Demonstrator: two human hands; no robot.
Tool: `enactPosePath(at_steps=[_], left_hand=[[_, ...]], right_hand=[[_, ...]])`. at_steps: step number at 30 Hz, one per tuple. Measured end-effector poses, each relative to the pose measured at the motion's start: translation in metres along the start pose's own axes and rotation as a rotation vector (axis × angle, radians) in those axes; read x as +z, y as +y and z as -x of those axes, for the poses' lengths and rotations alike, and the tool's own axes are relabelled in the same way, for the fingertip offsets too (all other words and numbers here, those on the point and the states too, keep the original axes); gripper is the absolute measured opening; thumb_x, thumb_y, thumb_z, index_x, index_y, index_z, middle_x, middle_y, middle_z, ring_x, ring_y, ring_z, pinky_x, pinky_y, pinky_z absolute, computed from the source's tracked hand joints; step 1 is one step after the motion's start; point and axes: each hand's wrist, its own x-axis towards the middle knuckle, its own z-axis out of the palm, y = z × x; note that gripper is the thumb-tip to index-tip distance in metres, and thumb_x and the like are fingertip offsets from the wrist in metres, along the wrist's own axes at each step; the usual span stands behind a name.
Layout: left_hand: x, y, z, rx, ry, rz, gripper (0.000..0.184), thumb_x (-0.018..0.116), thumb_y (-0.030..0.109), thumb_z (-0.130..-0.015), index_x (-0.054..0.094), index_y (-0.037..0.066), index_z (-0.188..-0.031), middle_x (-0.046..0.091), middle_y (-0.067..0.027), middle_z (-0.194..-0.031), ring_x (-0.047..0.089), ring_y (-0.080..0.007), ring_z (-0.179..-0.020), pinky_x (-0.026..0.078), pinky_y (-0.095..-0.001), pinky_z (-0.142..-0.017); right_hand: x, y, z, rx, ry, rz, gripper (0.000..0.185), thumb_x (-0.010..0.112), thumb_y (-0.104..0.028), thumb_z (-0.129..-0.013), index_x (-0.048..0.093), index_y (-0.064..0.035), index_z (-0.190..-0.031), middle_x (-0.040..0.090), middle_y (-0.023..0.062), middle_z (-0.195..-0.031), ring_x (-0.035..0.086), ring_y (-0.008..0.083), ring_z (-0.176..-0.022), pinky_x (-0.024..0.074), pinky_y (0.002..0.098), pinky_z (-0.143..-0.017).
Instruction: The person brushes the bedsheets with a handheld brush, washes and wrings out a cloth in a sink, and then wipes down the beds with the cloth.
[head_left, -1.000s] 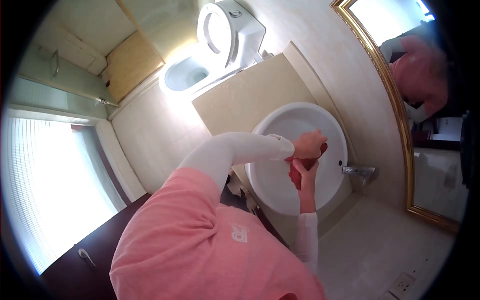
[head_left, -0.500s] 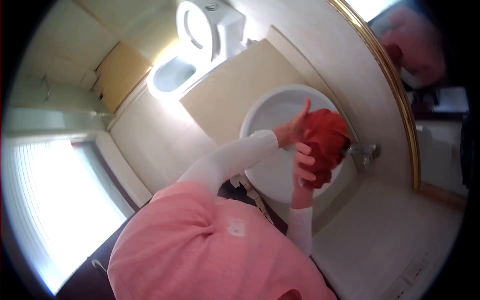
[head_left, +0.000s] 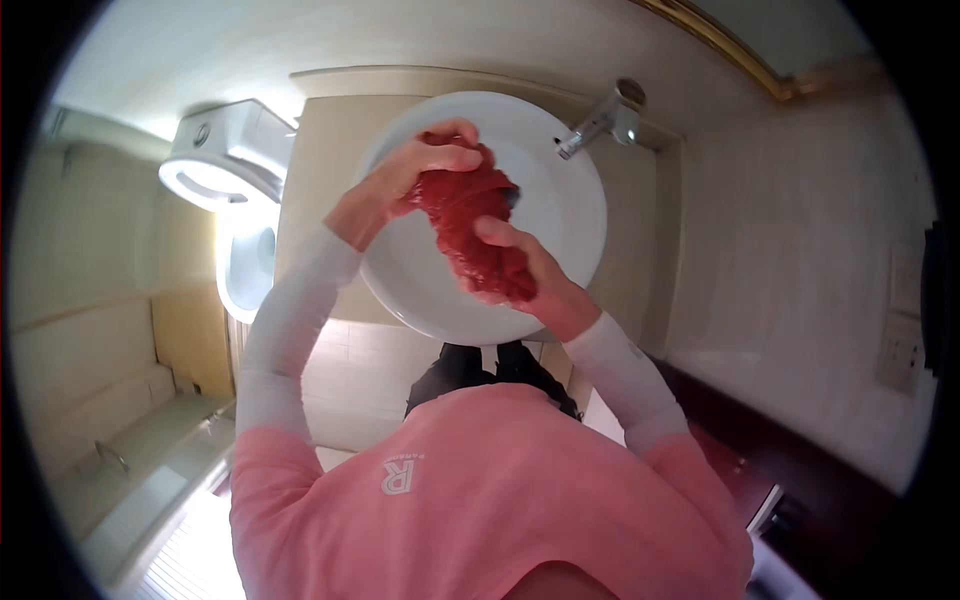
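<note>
A crumpled red cloth [head_left: 462, 205], shiny as if wet, is stretched at a slant between my two hands above the white washbasin [head_left: 420, 285]. My left hand [head_left: 425, 165] closes round its upper left end, with the thumb lying over the top. Round the lower right end, my right hand [head_left: 530, 265] is closed, its thumb pressed on the cloth and some fingers hidden beneath. A small dark part, perhaps the drain, shows just behind the cloth's right edge.
A chrome tap [head_left: 600, 120] stands behind the basin at the upper right. The basin sits on a beige counter [head_left: 325, 150]. To the left is a toilet [head_left: 245, 255] with its lid raised. A gold-framed mirror [head_left: 730, 45] hangs at the top right.
The cloth, bunched close to the tap before, is now drawn out lengthwise over the middle of the basin. My hands have moved away from the tap, and my view has turned.
</note>
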Motion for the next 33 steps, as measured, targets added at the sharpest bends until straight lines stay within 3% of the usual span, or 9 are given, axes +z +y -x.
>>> enactPosePath(at_steps=[5,17,21,25,27,28,31,32,33], left_hand=[[0.005,-0.016,-0.002,-0.003,0.215,-0.255,0.017,0.071,0.005,-0.077,0.057,0.006,-0.088,0.064,-0.0068,-0.088,0.061,-0.0164,-0.079,0.052,-0.028,-0.069],[0.005,-0.079,-0.007,0.347,0.772,-0.193,0.011,0.067,0.0,-0.075,0.06,0.003,-0.083,0.061,-0.0041,-0.08,0.057,-0.0142,-0.072,0.048,-0.0259,-0.064],[-0.006,-0.102,-0.005,0.447,0.826,-0.214,0.01,0.067,-0.001,-0.075,0.059,0.003,-0.081,0.06,-0.0038,-0.078,0.057,-0.0139,-0.073,0.048,-0.0257,-0.065],[-0.007,-0.119,-0.005,0.531,1.003,-0.392,0.011,0.066,-0.002,-0.075,0.058,0.002,-0.082,0.06,-0.0035,-0.079,0.057,-0.0135,-0.073,0.048,-0.0264,-0.067],[-0.025,-0.127,-0.004,0.5,1.058,-0.344,0.009,0.067,0.003,-0.077,0.058,0.003,-0.082,0.06,-0.0032,-0.08,0.057,-0.0135,-0.075,0.048,-0.0262,-0.069],[-0.036,-0.127,-0.004,0.491,1.087,-0.318,0.01,0.067,0.005,-0.079,0.059,0.003,-0.082,0.06,-0.0031,-0.08,0.057,-0.0135,-0.076,0.047,-0.0262,-0.07],[-0.048,-0.107,0.006,0.279,0.808,-0.24,0.019,0.064,0.024,-0.088,0.062,0.006,-0.096,0.061,-0.0031,-0.087,0.059,-0.0145,-0.082,0.047,-0.0268,-0.075],[-0.051,-0.104,0.01,0.242,0.616,-0.023,0.04,0.056,0.042,-0.093,0.06,0.01,-0.116,0.063,-0.0058,-0.099,0.059,-0.0163,-0.093,0.046,-0.03,-0.082],[-0.051,-0.105,0.012,0.219,0.598,-0.014,0.044,0.054,0.044,-0.093,0.058,0.011,-0.122,0.062,-0.0065,-0.105,0.058,-0.0173,-0.096,0.045,-0.0319,-0.085]], right_hand=[[-0.017,0.025,-0.019,-0.054,0.171,-0.001,0.046,0.064,-0.045,-0.083,0.059,-0.0024,-0.099,0.061,0.0049,-0.074,0.055,0.0141,-0.051,0.036,0.0246,-0.038],[-0.031,0.078,-0.059,-0.572,0.52,-0.059,0.042,0.069,-0.04,-0.084,0.058,0.0003,-0.088,0.057,0.0049,-0.065,0.044,0.0107,-0.038,0.0313,0.0261,-0.033],[-0.056,0.106,-0.088,-0.755,0.629,0.029,0.043,0.062,-0.041,-0.089,0.06,0.0021,-0.093,0.061,0.0062,-0.069,0.058,0.0132,-0.059,0.0465,0.0262,-0.053],[-0.079,0.116,-0.107,-0.785,0.772,0.331,0.044,0.058,-0.044,-0.091,0.061,-0.0002,-0.098,0.065,0.0098,-0.076,0.064,0.0177,-0.071,0.0498,0.0279,-0.063],[-0.071,0.1,-0.098,-0.65,0.906,0.641,0.045,0.058,-0.045,-0.09,0.061,-0.0015,-0.1,0.067,0.0112,-0.079,0.065,0.0198,-0.071,0.0505,0.0296,-0.059],[-0.066,0.089,-0.092,-0.556,0.817,0.62,0.044,0.06,-0.044,-0.089,0.061,-0.001,-0.1,0.067,0.0112,-0.078,0.064,0.0194,-0.067,0.0496,0.0299,-0.055],[-0.056,0.07,-0.065,-0.357,0.539,0.5,0.045,0.065,-0.04,-0.086,0.06,0.0001,-0.104,0.067,0.0109,-0.076,0.062,0.0173,-0.057,0.046,0.0294,-0.044],[-0.063,0.064,-0.059,-0.362,0.452,0.424,0.046,0.066,-0.04,-0.085,0.059,0.0005,-0.107,0.067,0.0106,-0.076,0.06,0.0158,-0.054,0.0442,0.0285,-0.041],[-0.065,0.057,-0.047,-0.361,0.365,0.343,0.048,0.067,-0.039,-0.085,0.059,0.0008,-0.111,0.068,0.0103,-0.076,0.059,0.0144,-0.05,0.0423,0.0275,-0.039]])
